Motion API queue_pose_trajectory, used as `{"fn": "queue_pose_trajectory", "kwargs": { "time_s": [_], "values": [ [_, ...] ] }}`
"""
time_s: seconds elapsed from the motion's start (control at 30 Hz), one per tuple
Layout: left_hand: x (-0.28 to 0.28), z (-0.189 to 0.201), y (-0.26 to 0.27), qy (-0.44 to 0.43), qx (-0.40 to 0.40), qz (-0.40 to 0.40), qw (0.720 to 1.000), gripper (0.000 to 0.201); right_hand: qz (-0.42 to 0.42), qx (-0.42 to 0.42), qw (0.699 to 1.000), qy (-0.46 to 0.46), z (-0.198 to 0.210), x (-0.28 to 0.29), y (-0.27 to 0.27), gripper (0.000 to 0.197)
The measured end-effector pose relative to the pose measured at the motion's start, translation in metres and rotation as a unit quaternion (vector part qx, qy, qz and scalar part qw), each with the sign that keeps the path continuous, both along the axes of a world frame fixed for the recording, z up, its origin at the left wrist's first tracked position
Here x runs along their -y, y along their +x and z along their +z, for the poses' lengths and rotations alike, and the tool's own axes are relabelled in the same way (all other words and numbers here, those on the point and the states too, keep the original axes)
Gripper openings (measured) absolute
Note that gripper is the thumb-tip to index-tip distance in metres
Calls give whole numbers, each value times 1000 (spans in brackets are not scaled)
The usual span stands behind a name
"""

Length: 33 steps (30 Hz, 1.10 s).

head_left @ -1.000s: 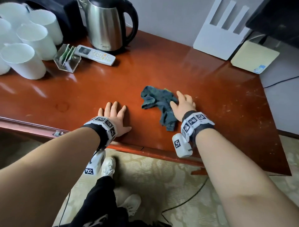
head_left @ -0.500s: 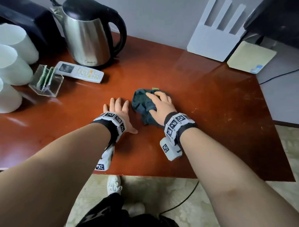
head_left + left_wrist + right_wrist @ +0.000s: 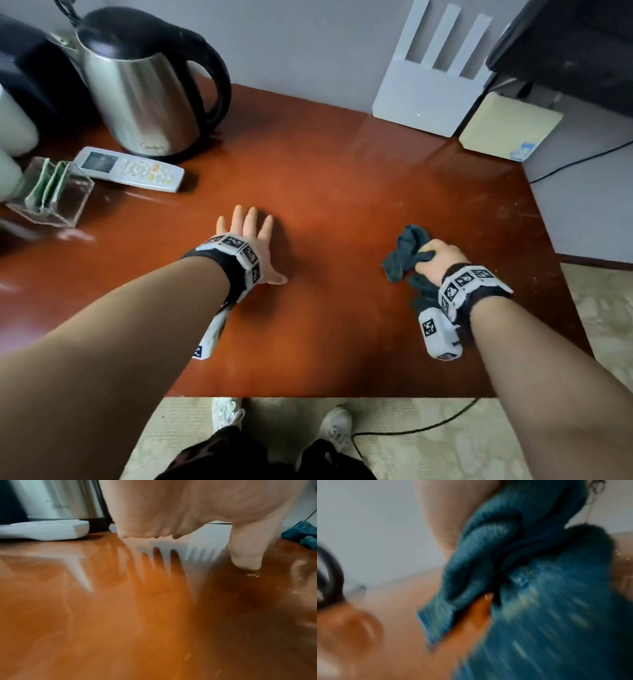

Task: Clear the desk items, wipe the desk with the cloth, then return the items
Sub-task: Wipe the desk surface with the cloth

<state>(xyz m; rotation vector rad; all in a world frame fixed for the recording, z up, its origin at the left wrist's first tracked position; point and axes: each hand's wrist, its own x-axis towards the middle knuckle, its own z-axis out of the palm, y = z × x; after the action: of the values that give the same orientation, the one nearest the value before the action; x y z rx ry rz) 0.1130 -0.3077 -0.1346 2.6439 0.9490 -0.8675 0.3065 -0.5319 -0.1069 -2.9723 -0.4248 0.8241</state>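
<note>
Crumpled dark teal cloth (image 3: 406,255) has swept out to the right side of the glossy reddish-brown wooden desk (image 3: 335,192), well apart from the left hand (image 3: 251,240) it sat just beside half a second ago. Right hand (image 3: 436,262) is on top of it, fingers curled into the bunched fabric and gripping it against the wood; the right wrist view, badly blurred, shows thick twisted folds of teal terry (image 3: 513,563). Left hand keeps its spot mid-desk, fingers straight and slightly spread, palm hovering low with the thumb tip touching the surface (image 3: 245,563). Back left, the stainless steel kettle with black handle (image 3: 144,96) stands behind a white remote control (image 3: 132,169), and beside that a clear acrylic box (image 3: 51,197) holds green-edged sachets standing on end. White cups (image 3: 13,126) crowd the far left edge.
</note>
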Motion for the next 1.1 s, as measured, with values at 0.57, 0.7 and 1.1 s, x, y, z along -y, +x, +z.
{"fn": "queue_pose_trajectory", "kwargs": {
  "time_s": [0.57,0.7,1.1],
  "values": [
    [22,-17,34,-42,-29,46,998,131,345,5,938,24,-44,-101,12,60],
    [21,-16,36,-47,-42,48,997,132,214,21,976,23,-42,-74,58,64],
    [22,-13,35,-43,-40,40,997,131,55,-76,984,149,10,27,41,63]
  ]
}}
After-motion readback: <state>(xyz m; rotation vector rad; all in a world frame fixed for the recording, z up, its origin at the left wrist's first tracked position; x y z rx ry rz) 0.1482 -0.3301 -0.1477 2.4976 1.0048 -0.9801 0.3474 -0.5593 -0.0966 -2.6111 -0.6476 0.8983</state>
